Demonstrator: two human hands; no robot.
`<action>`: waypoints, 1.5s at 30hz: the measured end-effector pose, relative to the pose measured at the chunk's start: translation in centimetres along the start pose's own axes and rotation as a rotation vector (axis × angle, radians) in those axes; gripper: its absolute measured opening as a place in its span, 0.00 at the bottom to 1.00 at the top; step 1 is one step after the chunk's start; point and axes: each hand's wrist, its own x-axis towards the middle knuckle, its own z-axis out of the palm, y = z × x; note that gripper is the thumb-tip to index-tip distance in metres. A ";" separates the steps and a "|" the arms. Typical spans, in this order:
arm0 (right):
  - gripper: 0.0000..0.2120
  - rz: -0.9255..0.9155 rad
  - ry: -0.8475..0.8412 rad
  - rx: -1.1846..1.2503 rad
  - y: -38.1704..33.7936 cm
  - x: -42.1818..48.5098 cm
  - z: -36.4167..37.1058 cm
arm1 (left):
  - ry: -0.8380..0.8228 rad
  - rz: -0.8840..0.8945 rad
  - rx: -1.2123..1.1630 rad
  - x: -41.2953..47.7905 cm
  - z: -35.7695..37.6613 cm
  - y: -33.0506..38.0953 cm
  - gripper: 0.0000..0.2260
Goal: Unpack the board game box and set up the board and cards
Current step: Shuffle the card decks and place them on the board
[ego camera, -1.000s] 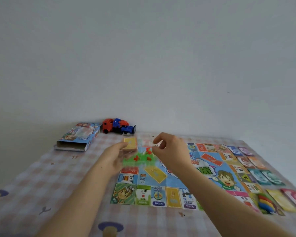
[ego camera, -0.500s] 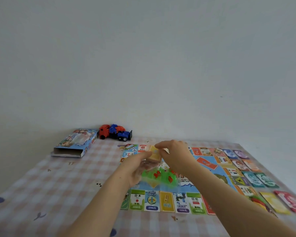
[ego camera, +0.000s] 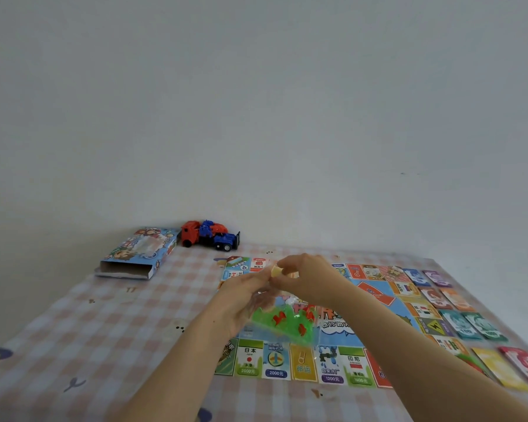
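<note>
Setup looks mostly done, judging by the layout. The blue printed cardboard game box point(ego camera: 137, 254) lies open-ended & off to the far left of the pink-and-white checked tabletop point(ego camera: 113, 330), just beside a red-and-blue plastic toy truck point(ego camera: 209, 236). The glossy square game board point(ego camera: 387, 312) is unfolded flat, printed side up. Rows of small coloured paper cards point(ego camera: 465, 325) are laid out along its right edge, flat & thin, some overlapping.

What's left, prob.: the playing pieces. They're in a clear crinkly plastic bag of green and red pieces point(ego camera: 282, 322), held up over the board's middle, not resting on it. The left hand point(ego camera: 238, 303) is curled under & round the bag's upper part. The right hand point(ego camera: 308, 278) pinches a small pale-yellow bit point(ego camera: 276, 271) at the bag's top w/ thumb & fingertips; can't tell if that's a seal, a card or a token. So I'd say opening or emptying the bag is the step in hand.

The film looks soft & slippery, the pieces inside hard, small & translucent, so they'd scatter easily once tipped out.
</note>
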 end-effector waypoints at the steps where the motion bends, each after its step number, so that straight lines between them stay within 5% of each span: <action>1: 0.22 0.002 -0.011 0.004 -0.1 0.1 -0.1 | 0.001 -0.003 -0.003 0.0 -0.1 -0.1 0.14; 8: 0.19 -0.048 0.024 -0.048 -0.9 0.6 -0.1 | 0.007 0.009 -0.039 -0.1 -0.5 -0.1 0.16; 20: 0.28 -0.106 -0.150 -0.197 -2.2 1.5 -0.9 | -0.017 -0.048 -0.049 -0.1 -1.9 0.1 0.14; 26: 0.16 -0.102 -0.001 -0.232 -2.6 1.6 0.3 | 0.018 -0.073 -0.102 -0.2 -2.0 0.8 0.10; 36: 0.16 -0.139 0.308 -0.004 -3.7 2.1 0.6 | 0.170 -0.086 -0.092 0.3 -4.8 1.2 0.03; 45: 0.16 -0.231 0.276 0.083 -7.8 3.0 2.7 | 0.392 -0.086 0.133 -0.2 -11.8 4.5 0.06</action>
